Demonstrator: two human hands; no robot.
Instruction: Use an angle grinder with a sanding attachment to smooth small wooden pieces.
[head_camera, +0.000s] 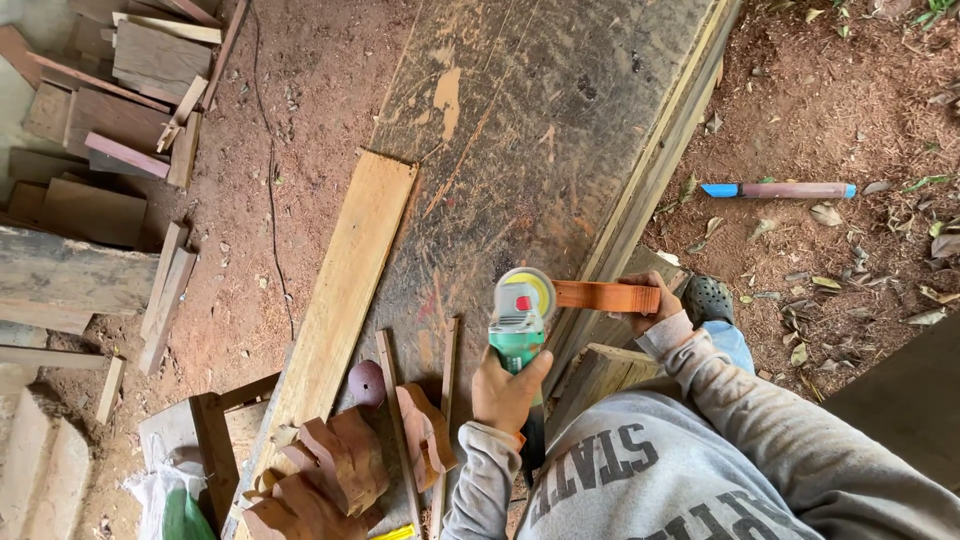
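Seen from the head camera, a person's left hand (505, 390) grips a green angle grinder (518, 325), its disc against the end of a short orange wood strip (605, 296). The right hand (652, 300) closes around the strip's far end, above a worn workbench (520, 130). A long plank (345, 290) lies beside.

Big worn workbench (540, 130) running up the middle, dark and scuffed. On it, toward its left edge, a long pale plank (345, 290) lying lengthwise. Down at its near end, a heap of curvy reddish wood cutouts (335, 470), a couple of thin slats (395, 420) and a round sanding disc (367, 382). Left of the bench, a jumble of offcuts (130, 80) on red dirt, plus a thin black cable (270, 170). Right of the bench, a blue-tipped stick (778, 190) among dry leaves (880, 260).
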